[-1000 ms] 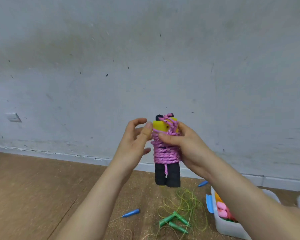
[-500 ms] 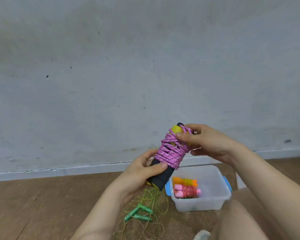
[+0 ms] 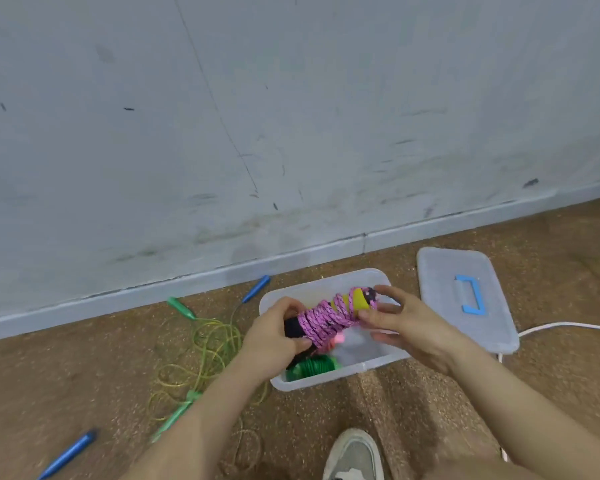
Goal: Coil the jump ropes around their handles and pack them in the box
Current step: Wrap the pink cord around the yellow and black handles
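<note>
A pink jump rope point(image 3: 328, 318) is coiled round its black and yellow handles. I hold it lying sideways just above the clear plastic box point(image 3: 340, 374) on the floor. My left hand point(image 3: 278, 336) grips the black end. My right hand point(image 3: 400, 323) holds the yellow end with thumb and fingers. Inside the box lie a coiled green rope point(image 3: 310, 367) and a bit of a pink one point(image 3: 340, 338), mostly hidden under the bundle.
A loose yellow-green rope point(image 3: 205, 348) with green handles point(image 3: 181, 308) lies left of the box. Blue handles point(image 3: 256, 288) lie by the wall and at the lower left point(image 3: 68, 453). The box lid point(image 3: 465, 299) and a white cable point(image 3: 568, 326) lie right. My shoe point(image 3: 354, 455) is below.
The view has dropped toward the floor. Both hands have lowered the pink bundle from upright in front of the wall to sideways over the box.
</note>
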